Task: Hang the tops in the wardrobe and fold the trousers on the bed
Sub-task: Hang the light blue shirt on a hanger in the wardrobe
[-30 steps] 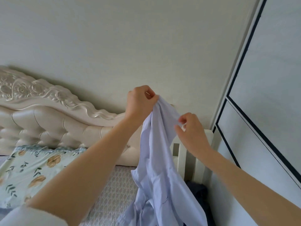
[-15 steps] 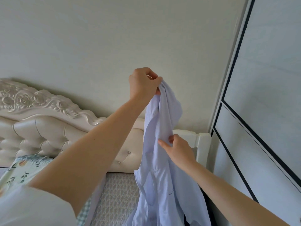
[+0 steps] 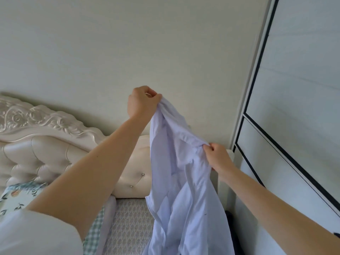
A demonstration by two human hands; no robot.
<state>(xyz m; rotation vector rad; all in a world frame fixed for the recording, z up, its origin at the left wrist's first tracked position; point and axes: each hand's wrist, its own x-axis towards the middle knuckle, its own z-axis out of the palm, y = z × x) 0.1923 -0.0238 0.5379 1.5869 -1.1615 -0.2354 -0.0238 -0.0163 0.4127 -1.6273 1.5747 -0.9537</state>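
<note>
A pale lilac shirt (image 3: 184, 196) hangs in the air in front of me, above the bed's right side. My left hand (image 3: 141, 102) grips its bunched top edge, raised highest. My right hand (image 3: 218, 156) pinches a fold of the same shirt lower and to the right, so the cloth stretches between both hands. The rest of the shirt drops out of the bottom of the view. The wardrobe (image 3: 294, 107) with white sliding doors and black trim stands at the right, doors closed in what shows.
A cream carved, tufted headboard (image 3: 46, 144) lies at the left against the plain wall. Below are a floral pillow (image 3: 16, 197) and a grey patterned mattress (image 3: 128, 223). A white post (image 3: 229, 181) and something dark (image 3: 233, 234) sit between bed and wardrobe.
My right hand slid along the shirt to the right and now pinches a fold, pulling the cloth apart from my left hand. The left hand kept its grip on the top.
</note>
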